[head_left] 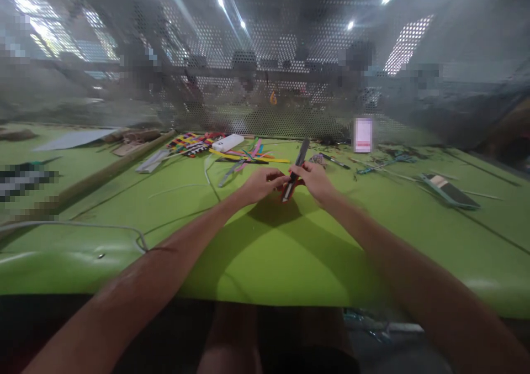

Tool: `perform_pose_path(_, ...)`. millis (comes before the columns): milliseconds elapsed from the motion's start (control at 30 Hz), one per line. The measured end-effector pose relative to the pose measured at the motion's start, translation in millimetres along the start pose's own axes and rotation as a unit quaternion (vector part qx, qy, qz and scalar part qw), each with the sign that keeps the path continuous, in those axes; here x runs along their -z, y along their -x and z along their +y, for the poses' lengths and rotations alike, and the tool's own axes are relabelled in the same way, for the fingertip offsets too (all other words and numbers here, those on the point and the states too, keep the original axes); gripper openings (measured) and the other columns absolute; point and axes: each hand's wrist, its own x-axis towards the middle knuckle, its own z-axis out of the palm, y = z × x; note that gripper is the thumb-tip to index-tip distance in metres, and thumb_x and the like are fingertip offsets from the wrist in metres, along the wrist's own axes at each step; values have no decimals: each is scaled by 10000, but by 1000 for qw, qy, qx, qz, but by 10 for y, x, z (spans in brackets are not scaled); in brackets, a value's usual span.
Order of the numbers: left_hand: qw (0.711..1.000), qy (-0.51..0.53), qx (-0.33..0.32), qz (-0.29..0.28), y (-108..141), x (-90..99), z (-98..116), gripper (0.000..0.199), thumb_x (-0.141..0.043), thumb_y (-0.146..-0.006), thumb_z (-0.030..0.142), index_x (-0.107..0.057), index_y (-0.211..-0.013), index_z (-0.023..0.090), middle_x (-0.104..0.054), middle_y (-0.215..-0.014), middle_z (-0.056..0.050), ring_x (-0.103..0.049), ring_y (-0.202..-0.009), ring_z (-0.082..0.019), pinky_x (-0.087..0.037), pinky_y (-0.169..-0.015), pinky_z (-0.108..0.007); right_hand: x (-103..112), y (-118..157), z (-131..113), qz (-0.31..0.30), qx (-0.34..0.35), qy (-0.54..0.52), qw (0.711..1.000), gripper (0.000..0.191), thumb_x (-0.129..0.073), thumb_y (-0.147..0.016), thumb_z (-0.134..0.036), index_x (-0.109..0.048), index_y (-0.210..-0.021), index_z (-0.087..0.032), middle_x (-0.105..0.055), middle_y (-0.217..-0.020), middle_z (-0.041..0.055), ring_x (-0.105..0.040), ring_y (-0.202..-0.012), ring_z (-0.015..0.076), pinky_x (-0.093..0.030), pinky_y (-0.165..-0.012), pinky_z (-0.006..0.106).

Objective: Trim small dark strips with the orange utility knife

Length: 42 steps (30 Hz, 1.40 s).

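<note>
Just above the green table, near its middle, my right hand (315, 179) is closed round a dark, pen-like tool (302, 154) that slants down to the left and ends in a pale tip. My left hand (264, 185) meets it from the left, thumb and fingers pinched by the tool's lower part. A small red piece (292, 189) shows between the hands, partly covered by fingers; what exactly the left fingers grip is too small to tell. Colored strips (252, 156) lie crossed in a loose pile just beyond my left hand.
Behind the hands lie a woven multicolored piece (190, 143), a white power bank (227, 142) with a cable, and a black pen (335, 161). A long pole (95, 178) crosses the left side. A dark flat case (450, 190) lies right. Perforated metal (281, 109) stands behind.
</note>
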Motion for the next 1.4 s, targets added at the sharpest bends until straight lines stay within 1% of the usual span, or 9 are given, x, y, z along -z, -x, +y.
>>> perform_pose_path(100, 986, -151, 40, 59, -49, 131, -154, 308, -576, -967, 382, -760, -887, 148, -783, -853, -82, -682, -752, -174, -497, -712, -274, 139, -98, 20, 108, -3, -31, 994, 241, -683, -927, -349, -579, -762, -206, -607, -705, -1, -573, -593, 127, -515, -552, 245)
perform_pose_path(200, 968, -239, 63, 39, -85, 238, -309, 201, -632, -870, 248, -768, -987, 160, -793, -941, -84, -699, -831, -194, -516, -766, -285, 287, -190, 51, 163, 0, 10, 987, 272, -636, -950, -320, -557, -714, -208, -529, -651, -24, -493, -545, 118, -424, -523, 240)
perform_pose_path(500, 960, -266, 79, -21, -117, 210, -464, 94, -641, -779, 214, -719, -739, 180, -747, -861, -84, -666, -826, -220, -509, -786, -303, 286, -203, 127, 175, 61, 152, 971, 323, -641, -930, -295, -508, -647, -217, -488, -625, -38, -462, -588, 139, -369, -597, 286)
perform_pose_path(700, 982, -173, 80, 4, -125, 228, -482, 163, -683, -719, 157, -584, -600, 210, -644, -685, -46, -625, -733, -207, -477, -738, -302, 298, -202, 130, 174, 69, 165, 968, 334, -666, -922, -285, -493, -644, -221, -503, -634, -30, -479, -594, 131, -358, -568, 271)
perform_pose_path(900, 995, 8, 92, 23, -98, 185, -336, 114, -679, -867, 219, -591, -806, 181, -754, -823, -83, -684, -692, -163, -557, -699, -307, 287, -184, 135, 140, 49, 84, 985, 317, -721, -922, -388, -519, -737, -227, -534, -615, -30, -571, -553, 137, -444, -500, 246)
perform_pose_path(1100, 944, 304, 120, 44, -12, 107, -68, 297, -863, -743, 179, -665, -958, 125, -794, -817, -76, -726, -687, -138, -613, -767, -319, 122, -59, 68, 31, 46, -3, 998, 195, -716, -882, -332, -566, -831, -220, -561, -665, -43, -554, -508, 116, -506, -489, 256)
perform_pose_path(1167, 931, 339, 129, 44, 10, 90, -6, 332, -888, -718, 183, -702, -982, 108, -798, -823, -74, -728, -688, -131, -611, -759, -302, 87, 0, 34, 8, 62, 5, 998, 130, -712, -829, -267, -611, -889, -213, -537, -637, -60, -520, -489, 104, -464, -470, 236)
perform_pose_path(1267, 927, 350, 129, 42, 34, 53, 58, 239, -877, -727, 196, -741, -900, 101, -791, -828, -73, -722, -698, -121, -604, -748, -281, 52, 98, -22, -51, 78, 49, 994, 272, -734, -743, -213, -676, -1010, -208, -523, -614, -74, -482, -474, 100, -394, -450, 232)
perform_pose_path(1400, 935, 331, 127, 27, 57, -6, 118, 113, -822, -744, 141, -733, -813, 130, -755, -747, -33, -691, -648, -109, -589, -708, -271, -9, 188, -75, -72, 122, 127, 982, 203, -760, -789, -320, -720, -948, -201, -513, -596, -58, -415, -490, 100, -331, -463, 253)
